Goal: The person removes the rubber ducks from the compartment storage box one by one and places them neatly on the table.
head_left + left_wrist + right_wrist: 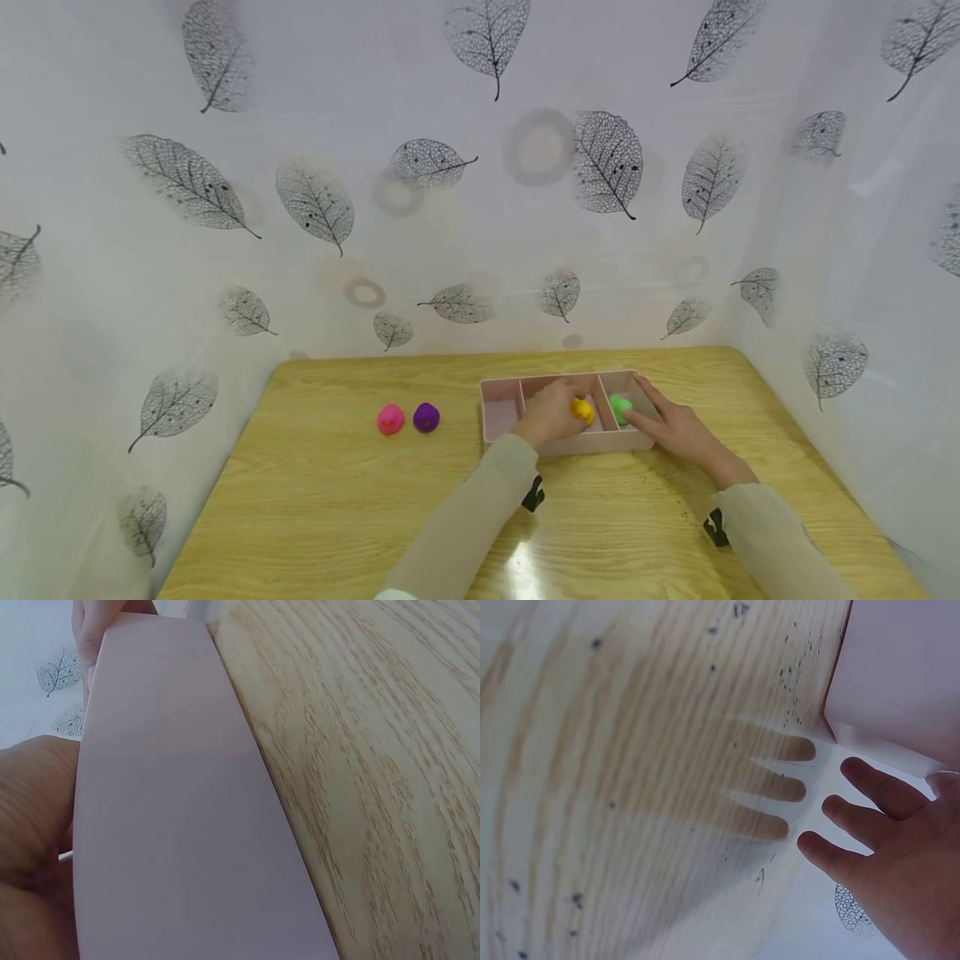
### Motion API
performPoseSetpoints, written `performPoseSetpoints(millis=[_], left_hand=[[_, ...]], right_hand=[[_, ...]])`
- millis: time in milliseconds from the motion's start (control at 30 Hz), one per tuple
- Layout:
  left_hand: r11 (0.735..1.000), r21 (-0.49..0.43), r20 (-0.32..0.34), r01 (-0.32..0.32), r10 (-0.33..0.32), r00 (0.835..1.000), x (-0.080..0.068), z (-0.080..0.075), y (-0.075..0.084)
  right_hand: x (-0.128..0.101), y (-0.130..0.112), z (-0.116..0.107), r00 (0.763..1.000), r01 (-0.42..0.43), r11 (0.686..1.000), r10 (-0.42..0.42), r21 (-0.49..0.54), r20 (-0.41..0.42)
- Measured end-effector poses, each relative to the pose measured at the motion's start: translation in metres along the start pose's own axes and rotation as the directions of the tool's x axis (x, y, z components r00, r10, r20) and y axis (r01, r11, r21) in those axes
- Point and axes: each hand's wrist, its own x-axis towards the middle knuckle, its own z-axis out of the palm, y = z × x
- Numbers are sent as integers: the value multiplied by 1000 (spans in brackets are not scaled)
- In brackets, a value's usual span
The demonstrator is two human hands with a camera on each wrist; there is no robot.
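Observation:
A pink box [592, 444] with three compartments lies on the table. In its middle compartment, my left hand [553, 412] holds a yellow duck-like toy [582, 412]; its fingertips are partly hidden. The left wrist view shows the box's near wall [172, 795] with the left hand [34, 817] reaching over its edge. A green toy [619, 407] sits in the right compartment. My right hand [684, 432] rests at the box's right end, thumb extended towards the green toy, index finger along the far corner. In the right wrist view, the right hand's [907, 855] other fingers are straight and spread.
A pink toy [390, 419] and a purple toy [426, 417] stand on the wooden table [322, 500] left of the box. White leaf-patterned sheeting [465, 233] surrounds the table at the back and sides.

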Motion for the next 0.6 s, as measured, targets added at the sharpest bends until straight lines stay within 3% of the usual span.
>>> performPoseSetpoints(millis=[400,600], left_hand=[[997,6,-6,78,-78,997,3,3,4],[996,-18,2,83,-83,997,4,4,3]], right_hand=[[1,2,1,1000,11,1000,-11,7,-6],[1,3,1,1000,6,1000,-6,3,-4]])
